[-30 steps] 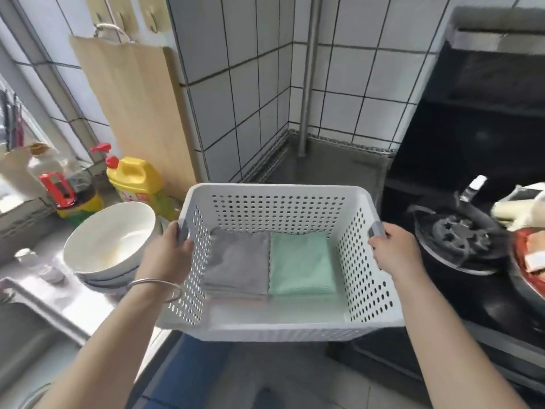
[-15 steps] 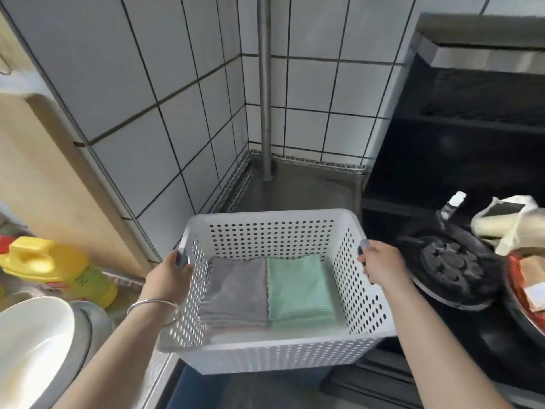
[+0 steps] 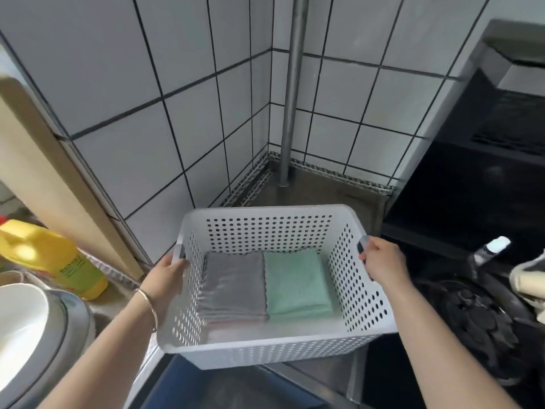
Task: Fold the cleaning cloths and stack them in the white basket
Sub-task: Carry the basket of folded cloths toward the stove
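The folded grey microfibre cloths (image 3: pixel 234 286) and the folded mint-green cloth stack (image 3: pixel 296 283) lie side by side, touching, on the floor of the white perforated plastic basket (image 3: pixel 265 351), grey to the left, green to the right; the basket's long axis runs left to right between the two grips; the left hand (image 3: pixel 168 276) is clenched on the left end handle and the right hand (image 3: pixel 382 262) on the right end handle, so neither is nearer and the load hangs evenly between them; the basket is held in the air at the near edge of the steel countertop corner (image 3: pixel 321 191), which lies straight ahead beyond its far wall; setting it down would likely mean a level push forward, clear of the black gas burner (image 3: pixel 472 314) on the right.
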Demonstrator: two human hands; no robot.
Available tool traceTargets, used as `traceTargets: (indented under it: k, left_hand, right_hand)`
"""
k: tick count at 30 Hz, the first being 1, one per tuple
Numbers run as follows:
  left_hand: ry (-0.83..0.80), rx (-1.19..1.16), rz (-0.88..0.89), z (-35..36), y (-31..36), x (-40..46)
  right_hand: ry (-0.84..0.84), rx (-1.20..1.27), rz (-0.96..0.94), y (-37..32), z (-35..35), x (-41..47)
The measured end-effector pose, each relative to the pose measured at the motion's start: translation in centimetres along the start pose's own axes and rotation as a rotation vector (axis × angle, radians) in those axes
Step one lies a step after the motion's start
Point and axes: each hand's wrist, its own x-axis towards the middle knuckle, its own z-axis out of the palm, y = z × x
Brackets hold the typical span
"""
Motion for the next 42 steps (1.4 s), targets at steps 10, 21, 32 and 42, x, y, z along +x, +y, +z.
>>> traceTargets:
  k: [10,21,32,42]
  left_hand:
    - [0.097,-0.217,-0.033,3.9,1.2,-0.5]
    - [0.272,-0.548,-0.115,10.8,3.0,-3.3]
    - [-0.156,-0.615,-0.301,12.7,3.1,-4.5]
    - [-0.239,-0.718,-0.393,14.6,3.1,-5.1]
  right_hand:
    - [0.187,-0.592,-0.304,-1.0,0.2,-0.2]
    - [-0.1,0.148,-0.026,-1.5,5.5,-8.4]
    - [-0.163,-0.009,0.002,-2.8,4.0,-5.2]
    - [-0.194,0.001,-0.015,-2.7,2.0,-3.5]
